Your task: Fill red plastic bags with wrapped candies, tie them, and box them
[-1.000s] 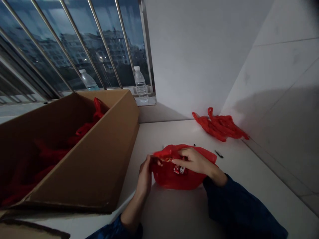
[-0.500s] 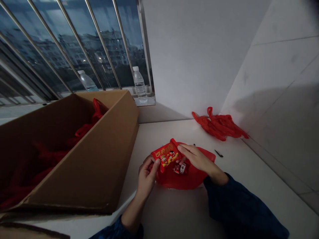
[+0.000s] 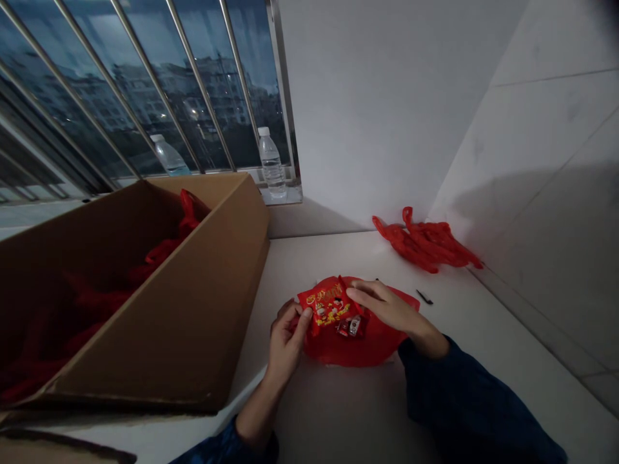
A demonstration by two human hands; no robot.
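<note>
"Where does the packet lie?"

"Printed snack packet (image 3: 329,306), resting on a red plastic bag (image 3: 377,351), between both hands, over the white counter (image 3: 319,264)."

"And the grip?"

"Left hand (image 3: 285,341) pinches the packet's edge; right hand (image 3: 387,306) reaches across its corner, closure unclear."

"Room to move?"

"Cardboard box (image 3: 159,335) close at 9 o'clock; bunched red bags (image 3: 425,241) well apart at 2 o'clock; open counter at 6 o'clock."
</note>
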